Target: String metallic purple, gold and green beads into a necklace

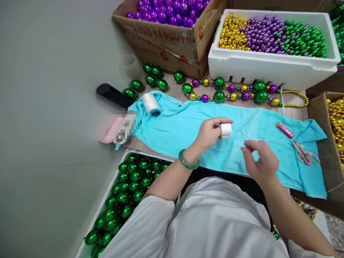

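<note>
My left hand (pixel 209 134) is closed around a small white cylinder (pixel 226 130), which looks like a thread spool, above the turquoise towel (pixel 172 125). From beside the cylinder a thin, pale thread (pixel 240 132) stretches toward my right hand (pixel 260 159). The fingers of that hand are bent in a pinch and slightly blurred; they seem to grip the thread. Fine loops of it lie on the towel around both hands. Right of them, on the towel, are a pink packet (pixel 285 130) and scissors with pink handles (pixel 305 153). A large white thread cone (pixel 151 104) lies at the towel's left.
A beaded necklace (pixel 219 96) and loose green beads (pixel 162 85) lie behind the towel. At the back stand a cardboard box (pixel 161 43) of purple beads and a white foam box (pixel 258 68) of sorted beads. Green beads (pixel 135 176) fill a tray at my left.
</note>
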Motion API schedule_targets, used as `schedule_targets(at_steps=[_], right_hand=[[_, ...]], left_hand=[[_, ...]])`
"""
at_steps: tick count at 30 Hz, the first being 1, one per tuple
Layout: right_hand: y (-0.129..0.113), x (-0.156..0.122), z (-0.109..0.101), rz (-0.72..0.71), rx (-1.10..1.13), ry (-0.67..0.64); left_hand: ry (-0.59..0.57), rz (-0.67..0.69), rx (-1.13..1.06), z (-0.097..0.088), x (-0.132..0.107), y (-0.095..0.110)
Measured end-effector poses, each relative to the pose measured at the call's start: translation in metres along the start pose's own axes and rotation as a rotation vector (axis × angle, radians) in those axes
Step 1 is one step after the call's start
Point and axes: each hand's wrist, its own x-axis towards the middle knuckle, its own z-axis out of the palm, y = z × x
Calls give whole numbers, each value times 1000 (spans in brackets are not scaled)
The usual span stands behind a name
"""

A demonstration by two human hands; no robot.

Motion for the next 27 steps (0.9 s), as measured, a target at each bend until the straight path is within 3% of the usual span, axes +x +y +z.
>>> schedule_targets(at_steps=[2,5,7,11,13,16,19,27], right_hand=[[3,18,-10,119,141,-53],[10,40,-20,136,262,-336],[13,45,-22,155,286,-427],[16,37,-13,253,394,-485],[18,33,-7,362,462,-467],[24,32,-1,635,613,-355],[29,33,0,835,761,-260],[29,35,2,991,954,-176]], left_hand=[[-53,81,129,4,-3,1],[-119,108,240,10,-6,4],[-141,55,270,12,-7,6],[-185,-93,280,11,-5,9],[-225,-163,200,9,-5,10],[-301,-271,-35,4,-6,10],[-302,-319,-193,0,-10,9],[-141,-75,-48,14,-20,-2]])
